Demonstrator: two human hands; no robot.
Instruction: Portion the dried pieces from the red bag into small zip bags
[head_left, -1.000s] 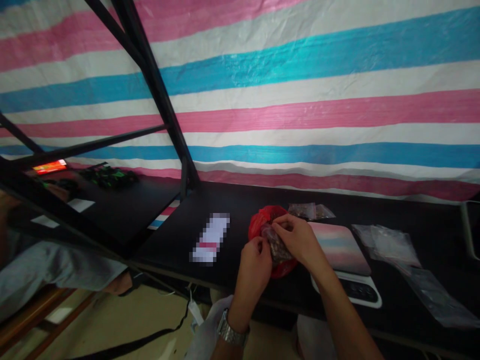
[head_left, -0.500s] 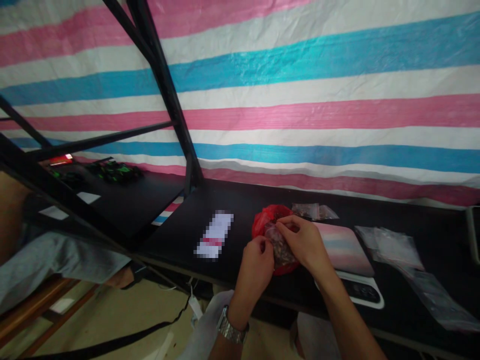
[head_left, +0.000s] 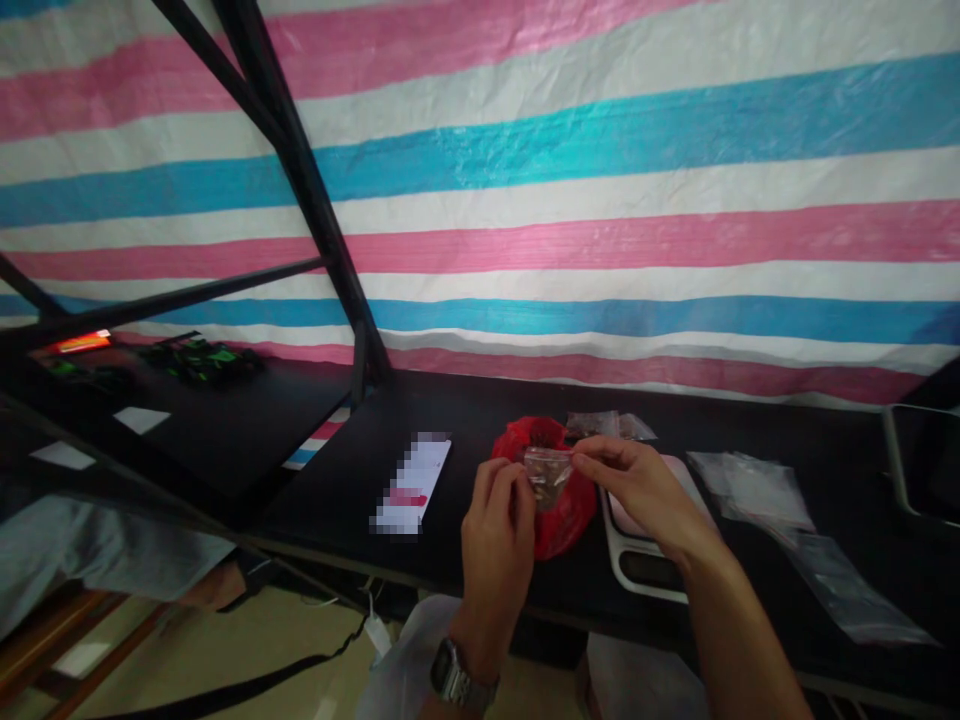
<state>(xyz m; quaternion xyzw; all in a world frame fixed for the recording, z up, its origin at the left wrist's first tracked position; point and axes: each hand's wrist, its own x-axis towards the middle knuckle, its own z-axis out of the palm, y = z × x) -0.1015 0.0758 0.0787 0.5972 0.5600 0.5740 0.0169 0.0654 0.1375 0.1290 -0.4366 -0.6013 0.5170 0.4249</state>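
Observation:
Between my two hands is a small clear zip bag (head_left: 547,476) with brownish bits in its lower part. My left hand (head_left: 499,510) pinches its left side, and my right hand (head_left: 626,480) pinches the top right corner. Just behind and under it lies a red plastic bag (head_left: 564,528), open at the top. To the right, partly covered by my right forearm, is a white kitchen scale (head_left: 636,578) with a pale pinkish top. Further back lie filled small zip bags (head_left: 600,425).
Flat clear zip bags (head_left: 765,490) are spread at the right. A phone (head_left: 416,485) with a blurred screen lies left of the red bag. A black metal frame (head_left: 322,220) rises at the left; beyond it are green-black model cars (head_left: 206,360) and a seated person's leg (head_left: 112,555).
The zip bag has been raised off the red bag and its top edge is stretched between both hands. My right hand has shifted right relative to my left. The view has turned slightly.

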